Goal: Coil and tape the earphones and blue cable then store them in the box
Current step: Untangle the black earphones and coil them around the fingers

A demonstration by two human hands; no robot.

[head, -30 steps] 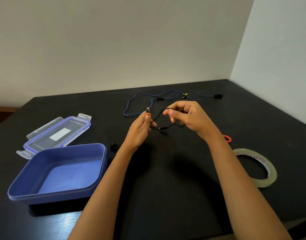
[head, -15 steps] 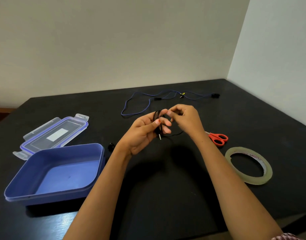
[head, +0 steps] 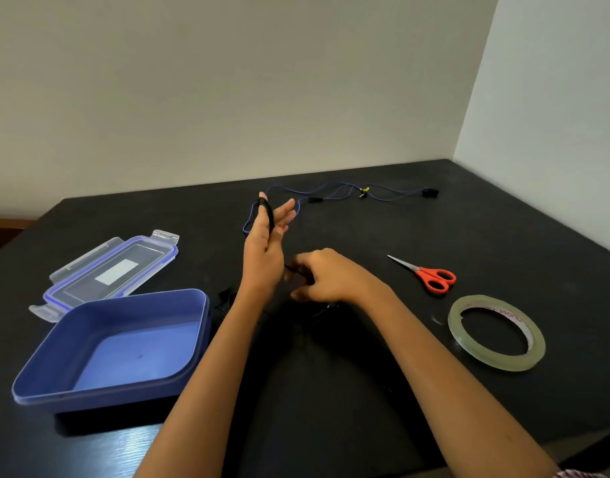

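Observation:
My left hand (head: 263,250) stands upright over the table's middle, fingers spread, with black earphone cord (head: 268,211) wound in loops around its finger and thumb. My right hand (head: 326,276) is just right of it and lower, pinching the same cord near the left palm. An earbud (head: 226,295) lies on the table by the left wrist. The blue cable (head: 345,191) sprawls loose at the back of the table. The open blue box (head: 124,343) sits at the front left.
The clear lid (head: 113,267) with blue seal lies behind the box. Red-handled scissors (head: 431,276) and a roll of clear tape (head: 496,331) lie to the right. The black table (head: 503,236) meets walls at the back and right.
My left hand has risen upright with its fingers spread, cord loops now around them. My right hand has dropped lower toward the table, drawing the cord down.

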